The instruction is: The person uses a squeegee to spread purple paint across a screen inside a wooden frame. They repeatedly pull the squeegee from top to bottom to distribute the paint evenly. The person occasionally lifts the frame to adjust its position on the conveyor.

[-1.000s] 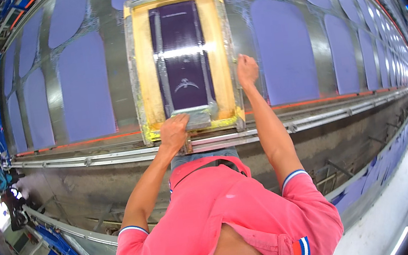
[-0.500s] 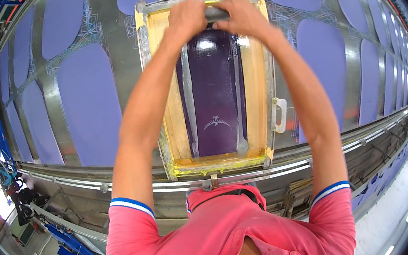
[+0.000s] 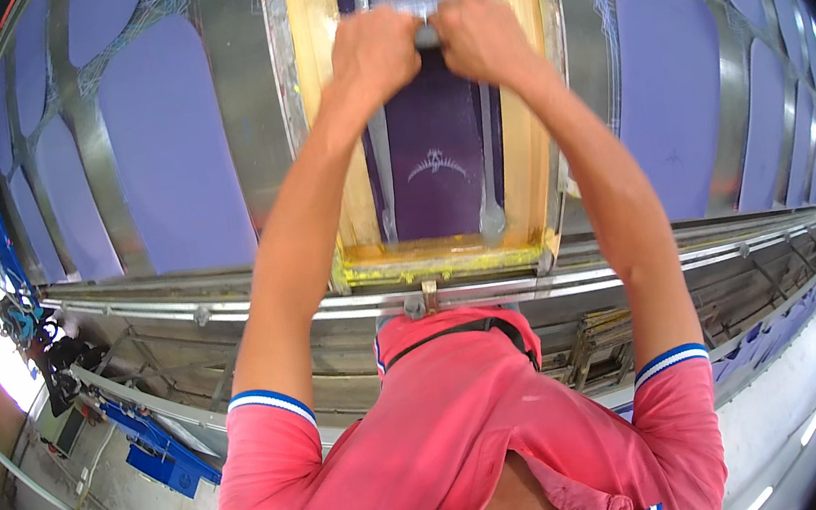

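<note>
- Half a second ago both hands were at the far end of the frame (image 3: 445, 268); now the left hand (image 3: 373, 54) and right hand (image 3: 481, 40) are nearer the person, over the dark purple panel (image 3: 439, 213) inside it.
- Pale print now shows on the panel beyond the knuckles, where the hands were.
- The frame's far bar, visible before, is now cut off by the upper edge.
- The grey tool (image 3: 426, 35) lies across the panel under the hands; mostly covered and blurred, only its middle shows between them.
- Both hands are curled around this tool, side by side, knuckles up, thumbs nearly meeting; the fingertips are hidden.
- Both arms reach forward, elbows outward, forearms (image 3: 598, 158) slanting inward over the frame's sides.
</note>
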Available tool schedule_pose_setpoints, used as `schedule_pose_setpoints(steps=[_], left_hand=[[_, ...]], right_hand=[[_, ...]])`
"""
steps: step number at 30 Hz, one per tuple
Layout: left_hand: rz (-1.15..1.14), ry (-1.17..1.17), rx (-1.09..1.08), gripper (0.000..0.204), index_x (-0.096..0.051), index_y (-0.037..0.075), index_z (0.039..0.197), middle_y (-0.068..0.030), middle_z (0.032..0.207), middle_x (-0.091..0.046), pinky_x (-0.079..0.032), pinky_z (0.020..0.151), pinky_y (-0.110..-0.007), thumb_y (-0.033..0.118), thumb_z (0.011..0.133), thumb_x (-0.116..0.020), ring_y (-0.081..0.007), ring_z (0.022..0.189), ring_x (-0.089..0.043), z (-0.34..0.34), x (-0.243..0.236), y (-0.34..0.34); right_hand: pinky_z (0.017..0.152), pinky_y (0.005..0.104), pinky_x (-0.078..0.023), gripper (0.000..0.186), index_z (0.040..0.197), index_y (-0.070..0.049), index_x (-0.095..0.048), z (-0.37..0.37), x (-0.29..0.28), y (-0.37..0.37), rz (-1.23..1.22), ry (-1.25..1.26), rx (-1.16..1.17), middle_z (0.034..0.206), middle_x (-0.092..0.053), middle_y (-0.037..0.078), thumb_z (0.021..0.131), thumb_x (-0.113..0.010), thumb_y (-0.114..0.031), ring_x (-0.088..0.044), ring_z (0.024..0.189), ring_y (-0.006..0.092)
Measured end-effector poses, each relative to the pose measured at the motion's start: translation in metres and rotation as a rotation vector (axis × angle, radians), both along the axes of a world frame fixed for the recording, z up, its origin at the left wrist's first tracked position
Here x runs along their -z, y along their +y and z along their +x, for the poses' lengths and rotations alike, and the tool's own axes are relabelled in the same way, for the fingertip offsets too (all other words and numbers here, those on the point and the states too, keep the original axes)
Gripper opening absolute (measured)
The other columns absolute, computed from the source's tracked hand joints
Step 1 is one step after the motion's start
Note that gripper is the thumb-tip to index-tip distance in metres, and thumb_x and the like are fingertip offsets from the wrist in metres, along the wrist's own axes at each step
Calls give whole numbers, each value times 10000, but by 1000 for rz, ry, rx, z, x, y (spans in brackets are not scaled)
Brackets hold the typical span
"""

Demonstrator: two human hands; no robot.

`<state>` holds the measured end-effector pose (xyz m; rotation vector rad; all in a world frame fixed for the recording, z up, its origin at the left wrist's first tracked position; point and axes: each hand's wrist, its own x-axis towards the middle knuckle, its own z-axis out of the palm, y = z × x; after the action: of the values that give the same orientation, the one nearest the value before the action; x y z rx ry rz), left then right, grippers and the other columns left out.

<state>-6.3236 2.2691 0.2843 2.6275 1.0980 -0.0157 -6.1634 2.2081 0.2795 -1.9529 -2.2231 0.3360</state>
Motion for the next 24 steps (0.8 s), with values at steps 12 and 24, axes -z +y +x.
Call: schedule_pose_setpoints(steps=[12,24], left_hand=[[-278,-79,-35,134,-701,84,783,-166,769,-692,-546,656,-479,35,667,-654,-359,756,-694,-97,-10,-239],[12,87,-15,345,-771,198,1052,-140,891,-740,-567,798,-453,159,729,-657,-316,878,-719,59,-12,119]], right_hand=[[974,529,-482,142,815,-56,-713,-96,-6,-245,-168,177,-16,846,-676,151,695,-641,-74,-676,867,323],[764,491,-569,226,882,-44,-738,59,-14,121,-106,-85,-7,879,-715,239,779,-599,-190,-710,825,403]])
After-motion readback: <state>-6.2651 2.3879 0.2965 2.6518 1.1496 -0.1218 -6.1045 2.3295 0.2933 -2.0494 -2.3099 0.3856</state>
